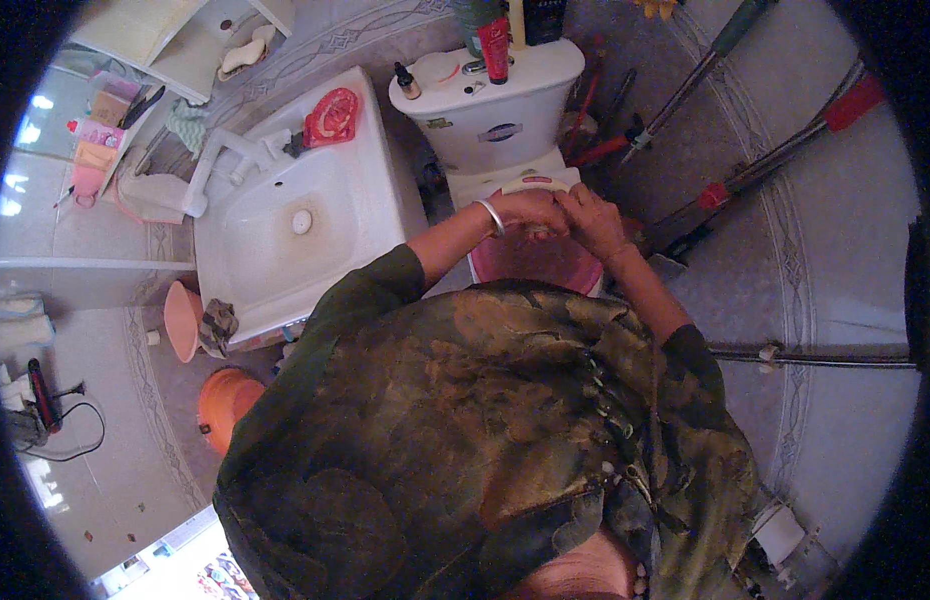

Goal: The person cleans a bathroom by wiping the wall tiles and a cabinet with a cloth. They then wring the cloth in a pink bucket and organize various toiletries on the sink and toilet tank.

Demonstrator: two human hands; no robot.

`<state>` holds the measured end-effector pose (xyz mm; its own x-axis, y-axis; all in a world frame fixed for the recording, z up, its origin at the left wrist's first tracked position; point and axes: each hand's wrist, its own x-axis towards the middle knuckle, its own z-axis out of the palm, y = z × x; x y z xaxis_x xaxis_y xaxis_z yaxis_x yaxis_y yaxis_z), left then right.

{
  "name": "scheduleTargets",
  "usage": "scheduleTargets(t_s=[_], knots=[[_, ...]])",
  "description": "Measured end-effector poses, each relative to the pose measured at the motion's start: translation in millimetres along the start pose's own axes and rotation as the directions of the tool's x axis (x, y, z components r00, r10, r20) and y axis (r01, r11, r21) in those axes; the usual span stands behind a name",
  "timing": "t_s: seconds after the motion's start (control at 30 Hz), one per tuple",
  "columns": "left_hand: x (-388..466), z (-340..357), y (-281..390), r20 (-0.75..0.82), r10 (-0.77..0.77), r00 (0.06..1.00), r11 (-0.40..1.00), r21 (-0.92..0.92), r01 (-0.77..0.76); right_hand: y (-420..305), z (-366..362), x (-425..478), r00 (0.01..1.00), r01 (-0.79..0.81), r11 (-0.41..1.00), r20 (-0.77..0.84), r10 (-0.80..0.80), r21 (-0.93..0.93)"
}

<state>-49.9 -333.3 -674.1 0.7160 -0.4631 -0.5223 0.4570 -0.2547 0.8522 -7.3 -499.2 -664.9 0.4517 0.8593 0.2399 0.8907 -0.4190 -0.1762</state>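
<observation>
My left hand [536,211], with a silver-coloured bangle on its wrist, meets my right hand [594,219] over a pink basin [577,274]. The fingers of both hands are curled and touch each other. Whatever may lie between them is hidden, and the shade inside the basin is too dark to make out. Just beyond my hands stands the white toilet tank [502,139]. The basin sits low in front of it, its near side covered by my patterned garment.
At left is a white washbasin [285,240] with a faucet [240,154] and a red soap dish [333,120]. A red tube [495,52] and a dropper bottle [406,81] stand on the tank. Long poles [765,161] lean at right. An orange bucket [228,405] is at lower left.
</observation>
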Motion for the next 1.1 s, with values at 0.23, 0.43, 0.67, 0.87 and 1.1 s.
scheduleTargets(t_s=[0.23, 0.43, 0.67, 0.87, 1.1], knots=[[31, 11, -32, -0.209, 0.409, 0.888, 0.563, 0.824, -0.065, 1, 38, -2, 0.974, -0.182, 0.983, 0.135, 0.183, -0.023], [8, 16, -8, -0.274, 0.438, 0.856, 0.534, 0.845, -0.003, -16, 15, 2, 0.942, -0.315, 0.925, 0.192, 0.277, 0.214], [30, -2, -26, 0.02, 0.725, 0.688, 0.159, 0.968, -0.196, -10, 35, 3, 0.813, -0.573, 0.742, 0.348, 0.466, 0.347], [11, -3, 3, 0.042, 0.634, 0.772, 0.11, 0.984, -0.143, -9, 44, -2, 0.789, -0.606, 0.599, 0.3, 0.536, 0.523], [4, -8, 16, 0.057, 0.596, 0.801, 0.105, 0.983, -0.148, -22, 6, 10, 0.682, -0.729, 0.415, 0.523, 0.511, 0.545]])
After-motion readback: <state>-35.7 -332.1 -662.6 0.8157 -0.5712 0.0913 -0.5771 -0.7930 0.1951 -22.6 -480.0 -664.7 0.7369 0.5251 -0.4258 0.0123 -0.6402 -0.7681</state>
